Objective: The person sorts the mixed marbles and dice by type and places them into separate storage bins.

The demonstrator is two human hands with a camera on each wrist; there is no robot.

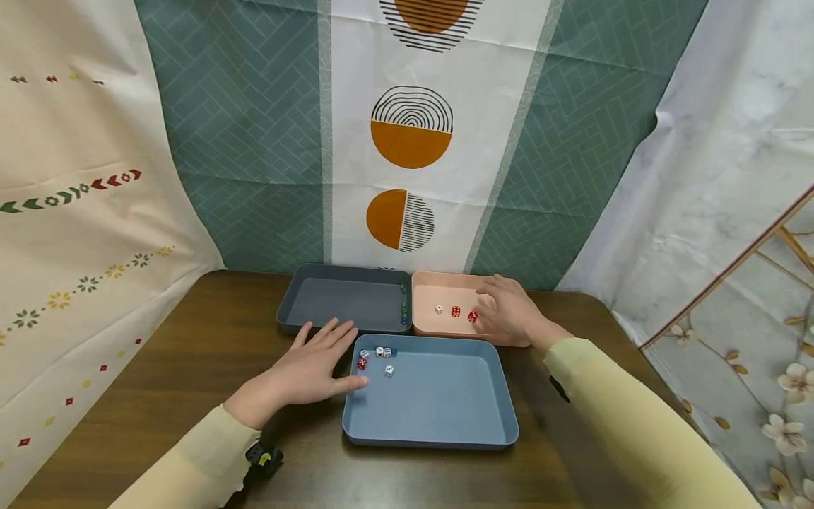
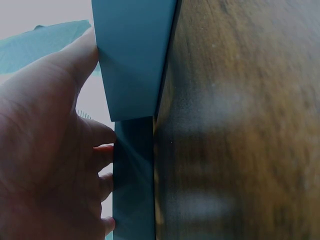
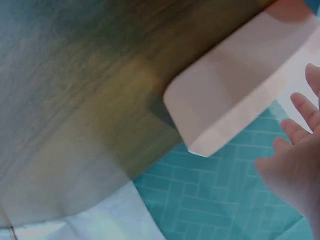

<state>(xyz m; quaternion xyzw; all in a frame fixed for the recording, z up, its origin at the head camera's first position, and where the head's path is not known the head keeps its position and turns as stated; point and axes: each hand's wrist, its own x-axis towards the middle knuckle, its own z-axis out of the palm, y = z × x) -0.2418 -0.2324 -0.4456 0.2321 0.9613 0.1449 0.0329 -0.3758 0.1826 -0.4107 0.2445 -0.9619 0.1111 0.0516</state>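
My left hand (image 1: 311, 367) is spread flat at the left rim of the blue tray (image 1: 439, 396), its thumb reaching over that rim and its fingertips close to the dark grey tray. Inside the blue tray's far left corner lie several small dice, among them a white die (image 1: 389, 370) and a red die (image 1: 362, 363). Above the right part of the pink tray (image 1: 435, 328) is my right hand (image 1: 509, 309), fingers loosely bent, with nothing visible in them. Beside it in that tray are a white die (image 1: 439, 309), a red die (image 1: 456, 311) and another red die (image 1: 473, 317).
The dark grey tray (image 1: 337, 300) stands back left, touching or nearly touching the pink one; green and blue dice (image 1: 404, 311) line its right side. All three trays stand on a brown wooden table (image 1: 210, 353). A patterned cloth (image 1: 407, 141) hangs behind.
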